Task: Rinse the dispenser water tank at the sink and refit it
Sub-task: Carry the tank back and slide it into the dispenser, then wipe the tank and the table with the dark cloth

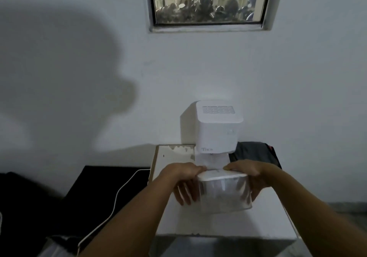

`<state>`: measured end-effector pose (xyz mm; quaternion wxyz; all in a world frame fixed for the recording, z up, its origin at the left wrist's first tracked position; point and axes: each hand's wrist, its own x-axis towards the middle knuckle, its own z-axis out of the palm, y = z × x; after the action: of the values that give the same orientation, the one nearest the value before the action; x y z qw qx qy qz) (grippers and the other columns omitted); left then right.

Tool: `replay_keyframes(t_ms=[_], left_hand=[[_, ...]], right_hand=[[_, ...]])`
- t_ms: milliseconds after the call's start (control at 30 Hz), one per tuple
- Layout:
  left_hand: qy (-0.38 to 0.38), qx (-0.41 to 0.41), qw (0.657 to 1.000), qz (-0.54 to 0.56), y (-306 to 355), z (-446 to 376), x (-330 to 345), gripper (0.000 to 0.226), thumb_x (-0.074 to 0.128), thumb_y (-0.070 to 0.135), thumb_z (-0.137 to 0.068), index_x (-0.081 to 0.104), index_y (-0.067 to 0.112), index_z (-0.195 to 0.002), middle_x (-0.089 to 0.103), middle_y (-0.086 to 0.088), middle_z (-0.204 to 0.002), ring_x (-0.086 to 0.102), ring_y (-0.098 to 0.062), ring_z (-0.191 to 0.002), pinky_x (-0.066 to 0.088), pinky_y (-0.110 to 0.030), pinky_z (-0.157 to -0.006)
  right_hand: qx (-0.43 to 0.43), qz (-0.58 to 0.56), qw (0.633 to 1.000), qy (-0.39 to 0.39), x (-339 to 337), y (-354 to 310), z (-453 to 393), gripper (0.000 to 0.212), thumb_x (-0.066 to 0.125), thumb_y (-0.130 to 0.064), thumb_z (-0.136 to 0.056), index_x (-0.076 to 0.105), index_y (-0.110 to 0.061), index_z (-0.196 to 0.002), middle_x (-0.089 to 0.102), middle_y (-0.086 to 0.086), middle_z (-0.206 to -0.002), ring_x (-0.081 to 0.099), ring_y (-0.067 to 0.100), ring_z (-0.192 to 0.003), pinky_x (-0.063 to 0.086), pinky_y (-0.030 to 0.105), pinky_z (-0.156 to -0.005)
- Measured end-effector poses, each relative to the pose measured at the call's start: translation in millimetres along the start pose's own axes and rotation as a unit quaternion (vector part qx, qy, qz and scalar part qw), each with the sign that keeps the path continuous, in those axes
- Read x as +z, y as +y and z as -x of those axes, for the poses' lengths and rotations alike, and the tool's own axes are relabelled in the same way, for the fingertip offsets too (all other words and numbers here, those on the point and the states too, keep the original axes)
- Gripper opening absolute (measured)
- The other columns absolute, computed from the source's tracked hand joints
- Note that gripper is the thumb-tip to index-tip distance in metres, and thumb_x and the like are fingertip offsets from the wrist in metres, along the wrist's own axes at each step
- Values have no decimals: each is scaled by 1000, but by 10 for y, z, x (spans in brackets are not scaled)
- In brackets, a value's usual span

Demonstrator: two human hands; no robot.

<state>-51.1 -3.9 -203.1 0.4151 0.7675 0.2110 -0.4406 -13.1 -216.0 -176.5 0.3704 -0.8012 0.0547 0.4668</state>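
A white water dispenser [217, 127] stands against the wall at the back of a small white table [208, 225]. In front of it, just above the tabletop, is the clear water tank [224, 193] with a white lid. My left hand [183, 181] grips the tank's left side, thumb on the lid. On the tank's right side is my right hand [249, 177], thumb also on the lid edge. The tank's rear edge lies close to the dispenser's base; I cannot tell whether they touch.
A dark folded cloth or bag [256, 154] lies right of the dispenser. A white cable [117, 197] runs over a black surface [89, 193] left of the table. A window [208, 2] is set high in the wall.
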Motion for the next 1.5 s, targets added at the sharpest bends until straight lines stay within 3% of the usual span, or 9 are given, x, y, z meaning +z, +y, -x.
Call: replay_keyframes(t_ms=[300,533,700,833,967,1067,1200,1267,1500], left_hand=[[68,16,998,5,-135,167,344,87,28,76,-86,47,6,-134,68,-15,-88,68,-32,-79,58,-38,-52],[117,22,992,-45,-205,269,509,89,21,79,-84,31,17,-147,65,-9,-88,67,-28,-85,55,-34,-53],[135,17,989,-63,-249,335,621,84,25,82,-81,18,34,-150,63,-7,-89,67,-26,-81,56,-36,-56],[152,2,986,-67,-238,371,650,87,33,83,-75,26,35,-147,65,-4,-93,69,-24,-82,57,-35,-57],[161,-12,985,-65,-175,372,702,77,40,75,-80,28,34,-145,61,-4,-105,70,-24,-83,59,-37,-57],[172,-19,984,-52,-161,379,739,69,37,70,-81,32,33,-139,60,-1,-95,70,-24,-82,60,-44,-68],[183,-41,982,-16,-153,364,766,76,33,73,-86,30,25,-144,53,-2,-99,66,-25,-87,57,-43,-71],[184,-45,982,-6,-159,358,759,78,32,74,-87,27,25,-147,52,-6,-107,66,-25,-89,56,-44,-72],[135,-33,990,-13,-168,360,642,72,37,71,-87,22,34,-147,61,-5,-104,68,-26,-88,58,-49,-72]], right_hand=[[-54,4,997,49,174,382,66,50,48,-54,-91,46,-16,-123,59,18,-113,64,36,-96,58,48,-77],[-57,30,997,41,248,521,205,73,48,-63,-87,26,-26,-146,44,16,-141,56,32,-105,56,45,-76],[-79,66,994,29,225,600,147,78,49,-63,-87,17,-27,-149,43,13,-144,57,28,-101,53,42,-82],[-91,153,984,13,147,564,108,77,48,-65,-86,24,-23,-147,49,11,-139,63,22,-89,53,36,-81],[-140,205,968,48,-87,469,11,57,51,-56,-89,48,-14,-127,61,10,-122,65,18,-82,53,30,-72],[-220,237,928,186,-286,466,-135,32,54,-40,-92,58,-10,-81,66,12,-93,56,14,-66,41,23,-56],[-210,283,896,272,-309,680,-457,32,49,-25,-93,56,-4,-117,59,18,-121,58,29,-104,50,34,-84],[-179,335,873,307,-213,788,-552,42,47,-27,-93,45,-9,-131,44,17,-136,44,34,-123,41,43,-100],[-159,374,849,337,-162,684,-628,41,38,-23,-97,37,-8,-135,39,18,-137,42,35,-124,41,46,-100]])
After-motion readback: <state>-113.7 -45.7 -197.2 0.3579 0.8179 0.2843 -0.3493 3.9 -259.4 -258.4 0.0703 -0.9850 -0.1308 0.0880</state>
